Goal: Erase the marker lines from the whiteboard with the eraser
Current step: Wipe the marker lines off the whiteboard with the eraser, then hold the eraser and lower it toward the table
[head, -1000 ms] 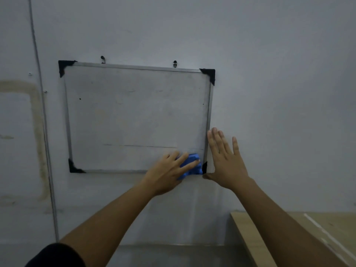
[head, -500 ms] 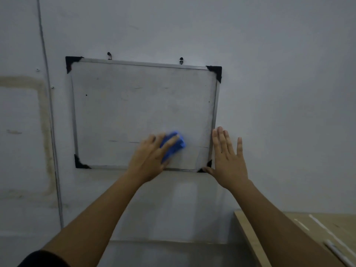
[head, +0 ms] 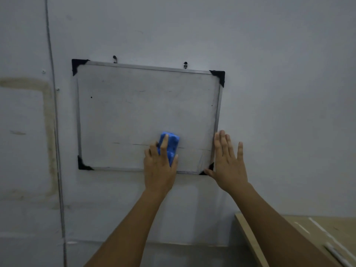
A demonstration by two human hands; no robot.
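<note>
Watching through the head camera, I see the left hand (head: 159,170) gripping a blue eraser (head: 172,145) against the lower part of the whiteboard (head: 146,112). One finger lies straight up the eraser's face and the thumb clamps its right side. The eraser's lower end is hidden under the palm. The eraser sits right on a thin, faint marker line (head: 140,144) that runs across the board low down. The stretch behind the eraser and hand is covered, and to the right the line fades so much that I can barely follow it toward the frame. Other smudges higher on the board are too dim to read.

The right hand (head: 229,162) holds nothing. It lies flat with fingers straight and pointing up, spread over the board's right frame edge and the wall (head: 279,112) beside it. Its thumb reaches the black corner cap (head: 211,167) at lower right and partly hides it.

The board hangs from two small hooks (head: 185,64), and its top edge slopes down to the right in my view. At lower right a wooden desk (head: 342,226) is cut off by the picture's edge. Pale strips lie on it, and a slim light object (head: 336,255) at the very corner could be a marker, though I cannot tell. Both forearms run out of the bottom of the view.
</note>
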